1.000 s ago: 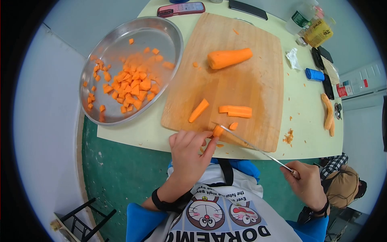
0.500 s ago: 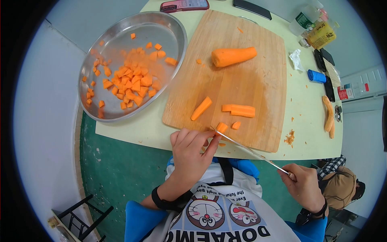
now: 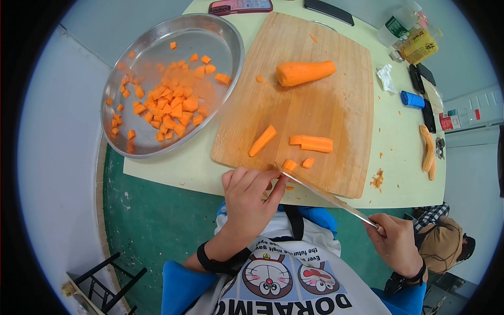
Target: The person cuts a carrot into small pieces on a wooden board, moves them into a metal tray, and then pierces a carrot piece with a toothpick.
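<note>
My right hand (image 3: 395, 244) grips a knife (image 3: 331, 198) by its handle. The blade slants up and left, its tip beside my left fingertips at the board's near edge. My left hand (image 3: 249, 202) is closed, thumb and fingers pinching a carrot piece that they mostly hide. Just beyond the blade sits a short carrot chunk (image 3: 290, 165), with a smaller bit (image 3: 308, 163) to its right. Carrot sticks (image 3: 316, 144) and a single stick (image 3: 262, 140) lie farther up the wooden cutting board (image 3: 325, 113). A thick peeled carrot (image 3: 305, 73) rests near the board's far end.
Left of the board, a round metal tray (image 3: 218, 42) holds many carrot cubes (image 3: 170, 102). Phones (image 3: 240, 6), bottles (image 3: 420, 46), a blue roll (image 3: 412, 100), carrot peelings (image 3: 377, 179) and long orange pieces (image 3: 428, 149) are around the table. A person with a brown backpack (image 3: 442, 245) is at right.
The knife blade has shifted very slightly near its tip, and the chunk beyond it sits a touch farther over. Both hands stay almost in place.
</note>
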The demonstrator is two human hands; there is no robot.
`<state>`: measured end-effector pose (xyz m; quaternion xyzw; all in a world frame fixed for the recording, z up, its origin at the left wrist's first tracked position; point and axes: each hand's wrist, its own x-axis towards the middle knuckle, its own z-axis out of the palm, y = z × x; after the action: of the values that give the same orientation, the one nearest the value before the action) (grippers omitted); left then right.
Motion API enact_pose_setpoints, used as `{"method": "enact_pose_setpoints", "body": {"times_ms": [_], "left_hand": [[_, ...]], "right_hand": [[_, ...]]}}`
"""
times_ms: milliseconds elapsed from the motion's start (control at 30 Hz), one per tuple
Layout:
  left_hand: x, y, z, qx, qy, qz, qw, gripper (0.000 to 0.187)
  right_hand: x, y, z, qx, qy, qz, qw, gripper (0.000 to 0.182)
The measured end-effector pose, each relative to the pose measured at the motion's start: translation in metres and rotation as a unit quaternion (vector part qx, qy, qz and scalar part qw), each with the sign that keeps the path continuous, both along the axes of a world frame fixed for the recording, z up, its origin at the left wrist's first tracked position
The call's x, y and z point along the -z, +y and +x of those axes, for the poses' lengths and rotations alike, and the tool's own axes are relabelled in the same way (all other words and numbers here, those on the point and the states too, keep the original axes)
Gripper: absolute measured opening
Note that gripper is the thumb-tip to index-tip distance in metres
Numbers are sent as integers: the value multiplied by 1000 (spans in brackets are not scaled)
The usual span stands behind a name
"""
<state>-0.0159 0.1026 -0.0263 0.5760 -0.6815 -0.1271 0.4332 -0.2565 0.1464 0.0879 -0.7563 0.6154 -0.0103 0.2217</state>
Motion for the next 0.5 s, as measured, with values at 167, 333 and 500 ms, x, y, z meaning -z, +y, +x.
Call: {"method": "enact_pose_setpoints", "body": {"times_ms": [167, 333, 500], "left_hand": [[4, 0, 1, 8, -16, -12, 1000, 16], [3, -1, 1, 8, -17, -16, 1000, 16], [3, -1, 1, 8, -15, -19, 1000, 16]], "right_hand": [[2, 1, -2, 6, 7, -7, 1000, 15], [2, 0, -2, -2, 5, -12, 1000, 15], [1, 0, -1, -2, 8, -1, 1000, 15]]}}
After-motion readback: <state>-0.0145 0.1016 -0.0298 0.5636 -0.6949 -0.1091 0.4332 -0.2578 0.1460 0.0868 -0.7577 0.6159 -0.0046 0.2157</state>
